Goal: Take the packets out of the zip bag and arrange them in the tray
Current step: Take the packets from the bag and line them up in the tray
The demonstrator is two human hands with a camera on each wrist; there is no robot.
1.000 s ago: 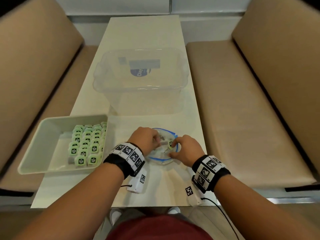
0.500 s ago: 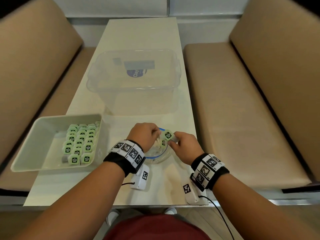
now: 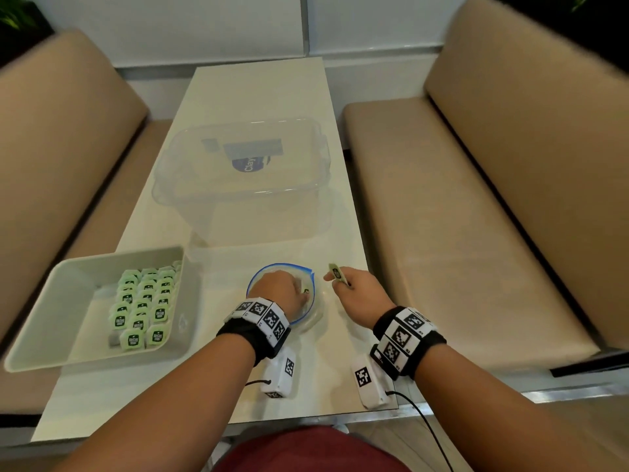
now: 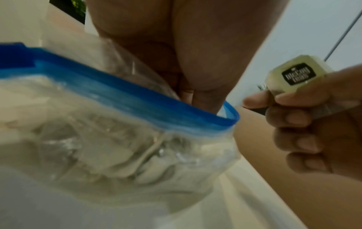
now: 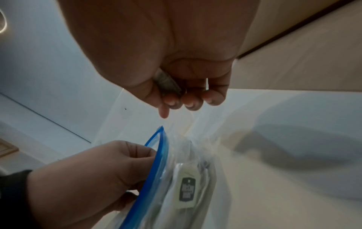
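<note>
Left hand (image 3: 282, 294) grips blue-rimmed clear plastic zip bag (image 3: 308, 321) mouth, right hand (image 3: 357, 296) pinches small pale-green packet (image 3: 336, 272) just beside it.

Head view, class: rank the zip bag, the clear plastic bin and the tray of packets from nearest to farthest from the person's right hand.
From the right hand, which pinches a packet:
1. Zip bag, just to its left, with the left hand at its mouth.
2. Clear plastic bin, behind it towards the table's far end.
3. Tray, farthest, at the table's left edge.
</note>
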